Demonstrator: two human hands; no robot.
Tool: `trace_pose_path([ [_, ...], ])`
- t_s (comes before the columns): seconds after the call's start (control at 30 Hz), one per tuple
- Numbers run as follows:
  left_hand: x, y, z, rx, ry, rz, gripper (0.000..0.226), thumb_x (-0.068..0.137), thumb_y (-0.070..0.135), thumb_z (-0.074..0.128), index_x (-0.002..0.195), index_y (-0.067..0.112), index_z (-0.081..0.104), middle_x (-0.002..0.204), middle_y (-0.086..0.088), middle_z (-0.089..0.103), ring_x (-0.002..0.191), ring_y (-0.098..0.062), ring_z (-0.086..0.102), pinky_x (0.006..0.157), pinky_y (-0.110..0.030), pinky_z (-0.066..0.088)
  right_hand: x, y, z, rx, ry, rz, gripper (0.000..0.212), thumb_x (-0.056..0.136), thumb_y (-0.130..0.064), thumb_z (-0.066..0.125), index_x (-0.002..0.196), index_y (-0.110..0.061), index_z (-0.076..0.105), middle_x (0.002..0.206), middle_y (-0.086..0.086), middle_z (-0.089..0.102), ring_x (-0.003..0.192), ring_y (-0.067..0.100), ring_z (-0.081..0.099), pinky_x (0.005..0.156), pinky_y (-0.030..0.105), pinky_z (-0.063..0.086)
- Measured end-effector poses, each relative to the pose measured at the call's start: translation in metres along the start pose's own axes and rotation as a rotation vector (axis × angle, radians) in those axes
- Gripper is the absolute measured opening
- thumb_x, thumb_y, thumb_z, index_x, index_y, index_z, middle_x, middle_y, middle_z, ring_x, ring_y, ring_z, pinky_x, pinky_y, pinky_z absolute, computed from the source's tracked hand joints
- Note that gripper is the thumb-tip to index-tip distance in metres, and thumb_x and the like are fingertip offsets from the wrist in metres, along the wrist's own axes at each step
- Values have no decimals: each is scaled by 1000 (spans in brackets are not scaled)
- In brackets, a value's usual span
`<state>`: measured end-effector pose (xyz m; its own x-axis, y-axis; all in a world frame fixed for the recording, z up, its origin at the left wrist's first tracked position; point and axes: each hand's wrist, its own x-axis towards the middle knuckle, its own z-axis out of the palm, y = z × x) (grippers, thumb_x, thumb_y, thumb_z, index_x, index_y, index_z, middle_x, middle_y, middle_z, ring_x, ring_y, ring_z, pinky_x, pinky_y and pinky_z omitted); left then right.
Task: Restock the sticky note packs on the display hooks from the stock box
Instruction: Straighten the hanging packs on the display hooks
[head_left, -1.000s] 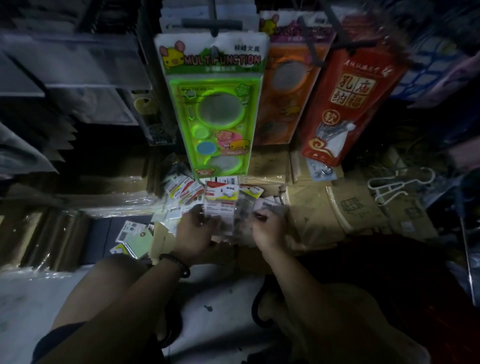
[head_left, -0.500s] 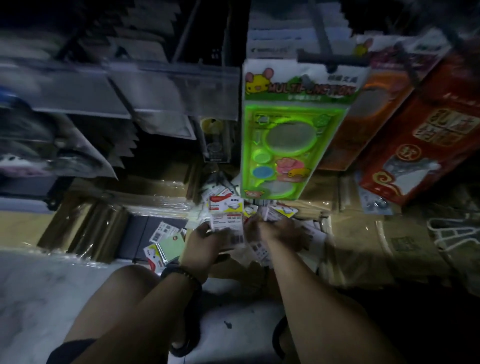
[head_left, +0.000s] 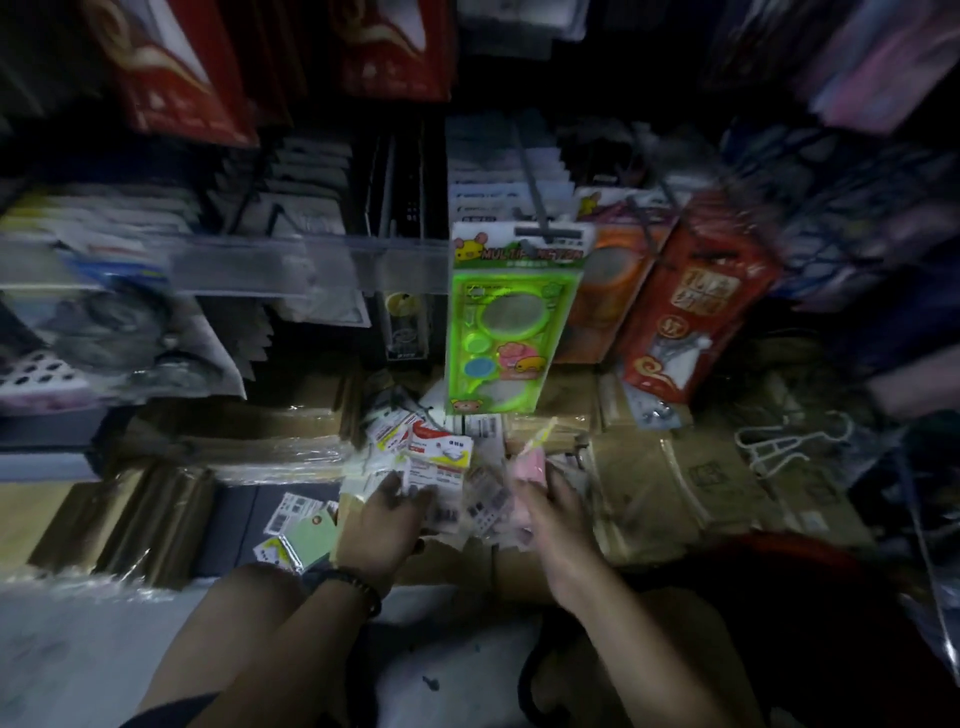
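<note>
- Dim and motion-blurred; the print on the small packs is unreadable.
- Stock box (head_left: 462, 566) sits below the green stencil pack (head_left: 504, 332), mostly covered by the hands; cannot tell its contents.
- Heap of sticky note packs (head_left: 387, 434) lies just below the stencil pack.
- Left hand (head_left: 382, 519) grips a stack with a red-white card (head_left: 441, 457) on top.
- Right hand (head_left: 553, 519) grips a pink pack (head_left: 532, 467); its fingers are blurred.
</note>
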<state>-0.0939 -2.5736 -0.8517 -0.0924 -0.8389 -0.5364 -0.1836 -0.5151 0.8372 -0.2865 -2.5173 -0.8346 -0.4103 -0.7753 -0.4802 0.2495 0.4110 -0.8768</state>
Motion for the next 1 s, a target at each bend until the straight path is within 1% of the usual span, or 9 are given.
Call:
trace_pose_path([
  [0.17, -60, 22, 8, -120, -130, 59, 18, 106, 29, 62, 117, 20, 73, 109, -13, 80, 91, -29, 76, 72, -38, 55, -58, -11, -19, -2, 67, -140, 18, 108, -26, 59, 119, -29, 72, 105, -8, 80, 103, 18, 73, 92, 44, 57],
  [0.3, -102, 38, 6, -326, -259, 65, 28, 111, 15, 50, 132, 15, 69, 124, -19, 76, 114, -43, 73, 100, -62, 56, -97, -38, -24, 16, -6, -246, 20, 109, -23, 57, 120, -23, 73, 114, -2, 80, 111, 22, 74, 99, 47, 56],
  [0.47, -141, 67, -9, -631, -473, 22, 54, 115, 45, 32, 153, 12, 51, 152, -21, 58, 139, -40, 57, 108, -48, 56, -122, -69, -19, -45, -87, -400, 22, 109, -14, 57, 124, -24, 70, 116, 3, 79, 109, 30, 76, 91, 54, 61],
  [0.6, -169, 93, -17, -612, -671, 192, 47, 112, 33, 43, 157, 20, 47, 153, -15, 57, 113, -24, 68, 80, -32, 60, -143, -92, -5, -3, -120, -459, 22, 108, -15, 57, 127, -21, 68, 115, 9, 78, 106, 37, 75, 91, 65, 60],
  [0.67, -176, 105, -21, -564, -632, 299, 49, 109, 22, 52, 157, 21, 45, 151, -15, 58, 116, -27, 65, 87, -38, 54, -157, -106, 1, 10, -137, -497, 25, 108, -10, 57, 129, -19, 68, 115, 8, 78, 107, 37, 74, 90, 56, 61],
  [0.73, -178, 113, -28, -474, -577, 381, 59, 102, 21, 65, 157, 27, 46, 154, -22, 54, 127, -39, 52, 99, -59, 41, -166, -119, 5, 12, -153, -529, 26, 107, -8, 58, 128, -21, 67, 115, 5, 78, 107, 34, 74, 87, 50, 60],
  [0.8, -188, 125, -44, -436, -496, 437, 61, 97, 17, 72, 153, 33, 53, 149, -25, 57, 121, -40, 53, 99, -67, 39, -179, -134, 5, 33, -143, -586, 27, 104, -7, 62, 127, -21, 67, 114, -2, 78, 106, 24, 74, 90, 46, 60],
  [0.9, -210, 148, -73, -344, -362, 563, 57, 97, 7, 72, 145, 35, 60, 127, -9, 75, 89, -26, 62, 73, -41, 54, -193, -157, 1, 96, -139, -638, 25, 99, -11, 66, 123, -16, 66, 111, 8, 77, 102, 34, 74, 79, 51, 63],
  [1.0, -230, 171, -94, -244, -122, 694, 39, 100, 10, 68, 132, 31, 73, 75, 9, 69, 55, -14, 40, 48, -23, 31, -206, -183, 1, 126, -179, -683, 15, 104, -27, 59, 116, -20, 63, 109, 19, 72, 98, 43, 72, 72, 55, 59],
])
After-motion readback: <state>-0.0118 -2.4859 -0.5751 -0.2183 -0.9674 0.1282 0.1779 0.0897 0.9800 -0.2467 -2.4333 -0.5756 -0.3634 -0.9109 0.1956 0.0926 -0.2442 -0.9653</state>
